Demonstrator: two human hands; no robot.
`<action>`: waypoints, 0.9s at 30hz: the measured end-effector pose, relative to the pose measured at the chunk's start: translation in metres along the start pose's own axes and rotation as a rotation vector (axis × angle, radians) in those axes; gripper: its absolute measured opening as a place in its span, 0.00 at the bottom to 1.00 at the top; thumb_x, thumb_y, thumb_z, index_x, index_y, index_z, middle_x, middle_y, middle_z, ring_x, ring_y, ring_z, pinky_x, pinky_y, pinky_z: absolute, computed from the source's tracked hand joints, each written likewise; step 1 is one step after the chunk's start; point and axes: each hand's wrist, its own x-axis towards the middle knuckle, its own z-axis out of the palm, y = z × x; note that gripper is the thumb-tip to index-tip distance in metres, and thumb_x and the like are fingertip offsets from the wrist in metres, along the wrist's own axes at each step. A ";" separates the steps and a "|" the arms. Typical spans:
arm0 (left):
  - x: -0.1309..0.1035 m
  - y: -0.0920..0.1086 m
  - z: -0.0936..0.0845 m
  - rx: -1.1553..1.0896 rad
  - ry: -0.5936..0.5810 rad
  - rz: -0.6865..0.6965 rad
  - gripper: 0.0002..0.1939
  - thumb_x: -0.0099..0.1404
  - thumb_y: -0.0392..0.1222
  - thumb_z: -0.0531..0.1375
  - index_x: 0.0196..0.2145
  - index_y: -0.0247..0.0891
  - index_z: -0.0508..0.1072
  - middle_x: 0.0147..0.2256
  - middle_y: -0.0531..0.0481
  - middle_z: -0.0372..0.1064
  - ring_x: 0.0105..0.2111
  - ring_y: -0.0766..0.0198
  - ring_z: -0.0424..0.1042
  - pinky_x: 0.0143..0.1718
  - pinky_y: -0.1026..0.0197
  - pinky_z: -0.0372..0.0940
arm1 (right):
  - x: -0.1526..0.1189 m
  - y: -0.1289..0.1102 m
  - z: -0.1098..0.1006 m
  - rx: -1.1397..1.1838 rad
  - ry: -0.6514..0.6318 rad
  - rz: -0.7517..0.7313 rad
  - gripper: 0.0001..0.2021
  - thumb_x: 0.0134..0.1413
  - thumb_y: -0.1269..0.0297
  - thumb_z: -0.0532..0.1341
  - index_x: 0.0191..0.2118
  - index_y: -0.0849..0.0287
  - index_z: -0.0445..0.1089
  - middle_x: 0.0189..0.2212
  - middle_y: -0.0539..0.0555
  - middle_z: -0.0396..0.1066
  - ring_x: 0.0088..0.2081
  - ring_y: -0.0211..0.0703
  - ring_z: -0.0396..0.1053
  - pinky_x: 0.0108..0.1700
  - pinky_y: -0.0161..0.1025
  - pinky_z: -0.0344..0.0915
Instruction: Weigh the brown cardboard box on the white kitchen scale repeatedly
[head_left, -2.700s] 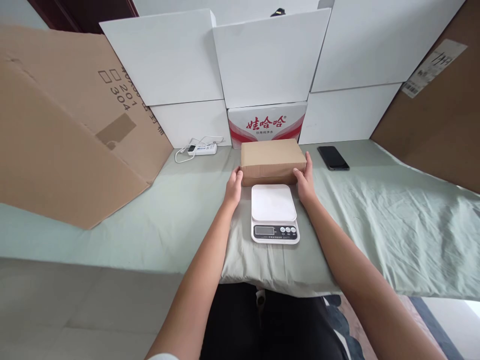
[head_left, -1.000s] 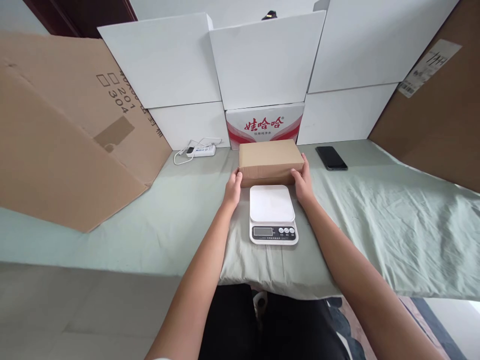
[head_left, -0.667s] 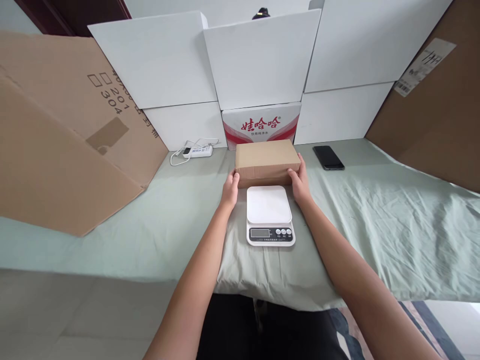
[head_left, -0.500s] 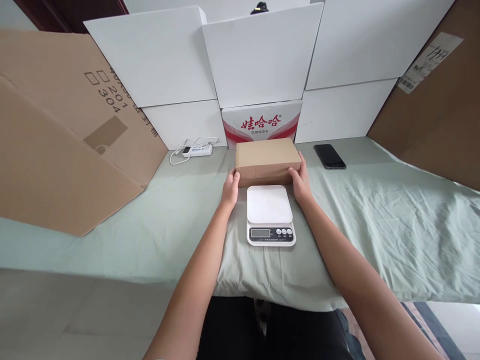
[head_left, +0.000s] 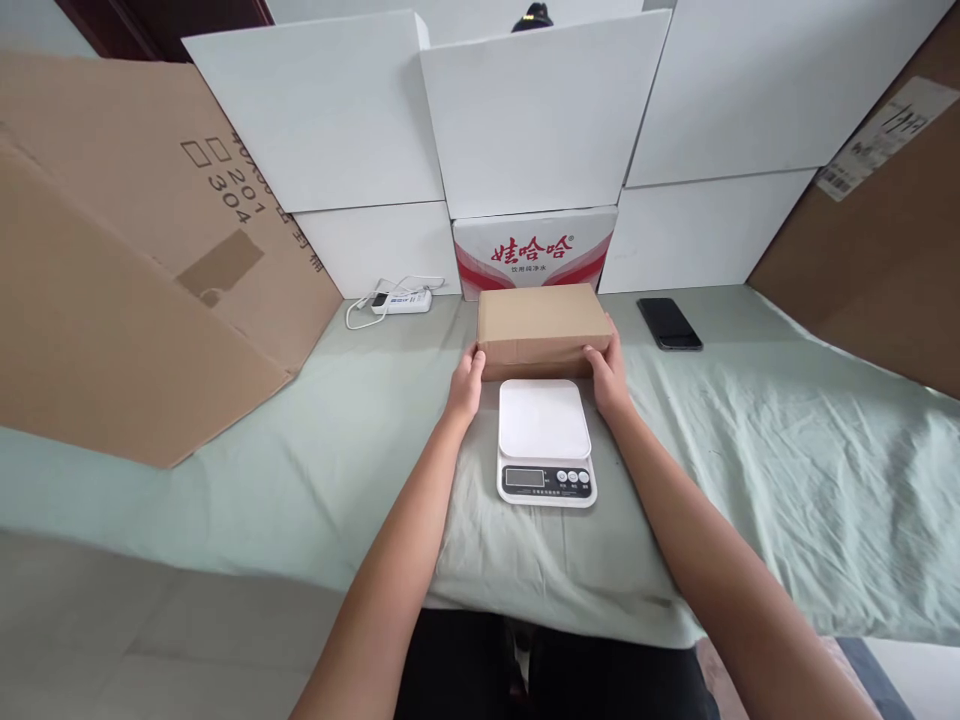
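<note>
A closed brown cardboard box (head_left: 544, 318) is held between my two hands, just behind a white kitchen scale (head_left: 545, 420). My left hand (head_left: 468, 383) grips the box's left end, thumb at the front corner. At the right end, my right hand (head_left: 609, 375) has its thumb on the front face and its fingers round the side, partly hidden. The scale lies flat with its platform bare, and its dark display panel (head_left: 546, 479) faces me. Whether the box rests on the cloth or hangs slightly above it, I cannot tell.
A green cloth (head_left: 315, 470) covers the table. Behind the box stands a red-and-white carton (head_left: 534, 250) under white boxes (head_left: 547, 120). A black phone (head_left: 670, 324) lies at right, a white power strip with cable (head_left: 403, 301) at left. Large cardboard panels (head_left: 135, 270) flank both sides.
The view has shifted slightly, so everything appears a little lower and to the right. Both hands keep the same hold on the box, with no clear movement relative to the scale.
</note>
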 end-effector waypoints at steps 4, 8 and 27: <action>0.000 0.001 0.000 0.001 -0.003 0.002 0.36 0.76 0.70 0.53 0.69 0.45 0.72 0.70 0.42 0.74 0.74 0.44 0.69 0.78 0.40 0.61 | 0.001 0.001 0.000 -0.012 -0.003 -0.006 0.39 0.58 0.49 0.61 0.74 0.48 0.63 0.77 0.53 0.65 0.83 0.59 0.51 0.87 0.63 0.42; -0.001 0.003 0.001 0.007 -0.009 0.008 0.37 0.75 0.70 0.53 0.69 0.45 0.72 0.70 0.42 0.73 0.73 0.43 0.69 0.78 0.40 0.61 | 0.002 0.002 0.000 -0.007 0.002 -0.009 0.38 0.57 0.48 0.62 0.74 0.47 0.63 0.78 0.51 0.65 0.84 0.58 0.50 0.87 0.62 0.43; -0.003 0.006 0.000 0.027 -0.011 0.005 0.37 0.76 0.70 0.53 0.69 0.43 0.72 0.70 0.39 0.73 0.73 0.42 0.69 0.77 0.39 0.61 | 0.002 0.004 -0.001 -0.014 -0.011 0.005 0.40 0.57 0.47 0.61 0.74 0.48 0.62 0.79 0.53 0.62 0.83 0.61 0.52 0.87 0.64 0.42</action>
